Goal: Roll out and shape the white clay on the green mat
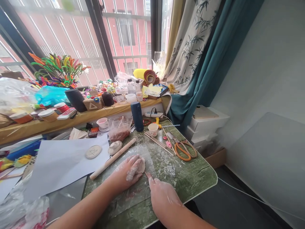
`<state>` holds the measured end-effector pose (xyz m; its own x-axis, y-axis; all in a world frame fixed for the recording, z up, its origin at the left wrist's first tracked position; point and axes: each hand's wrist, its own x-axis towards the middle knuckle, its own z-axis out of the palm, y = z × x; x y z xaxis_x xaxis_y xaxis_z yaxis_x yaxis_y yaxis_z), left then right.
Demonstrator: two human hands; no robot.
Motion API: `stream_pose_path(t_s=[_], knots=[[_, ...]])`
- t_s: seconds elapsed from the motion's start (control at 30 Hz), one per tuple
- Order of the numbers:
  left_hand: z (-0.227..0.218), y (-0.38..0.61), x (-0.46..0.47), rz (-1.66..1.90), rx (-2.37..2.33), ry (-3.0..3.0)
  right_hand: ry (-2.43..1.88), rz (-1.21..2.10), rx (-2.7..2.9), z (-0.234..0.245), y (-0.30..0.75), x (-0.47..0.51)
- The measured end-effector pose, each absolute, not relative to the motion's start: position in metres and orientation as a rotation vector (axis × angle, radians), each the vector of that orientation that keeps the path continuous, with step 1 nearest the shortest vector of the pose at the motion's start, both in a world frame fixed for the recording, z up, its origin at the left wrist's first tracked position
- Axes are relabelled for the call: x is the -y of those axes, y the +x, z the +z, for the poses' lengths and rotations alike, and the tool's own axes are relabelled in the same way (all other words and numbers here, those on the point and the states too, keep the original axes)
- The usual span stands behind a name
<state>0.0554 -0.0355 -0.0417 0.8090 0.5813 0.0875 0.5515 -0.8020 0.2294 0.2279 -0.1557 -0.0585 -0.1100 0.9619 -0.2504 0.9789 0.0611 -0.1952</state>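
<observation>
1. The left hand [128, 173] sits at lower centre of the frame, dusted white, its fingers curled over and gripping a pale clay lump [141, 165].
2. The clay lump rests on a clear plastic sheet [143, 152] spread on the green table [195, 178], just left of the frame's centre line.
3. The right hand [162, 197] lies lower and to the right, fingers released and flat on the sheet, the forefinger stretched toward the lump without quite reaching it.
4. A wooden rolling pin [113, 158] lies slantwise just left of the left hand, along the sheet's edge.
5. Further left, a round clay disc [93, 151] lies on white paper [64, 165].
6. Orange-handled scissors [186, 149] lie to the right, well apart from both hands.
</observation>
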Motion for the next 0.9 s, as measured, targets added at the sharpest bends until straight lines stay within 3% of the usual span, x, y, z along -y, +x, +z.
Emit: stream_pose_path(t_s=[0.27,0.6,0.9], knots=[[-0.056,0.069,0.031,0.169,-0.992,2.685,2.220,-0.559,-2.057,-0.052,0.258,0.137],[-0.078,0.075,0.025,0.415,-0.952,2.764,2.166,-0.481,-2.070,-0.062,0.263,0.126],[-0.065,0.071,0.028,0.380,-1.009,2.695,2.289,-0.482,-2.087,-0.059,0.264,0.133]])
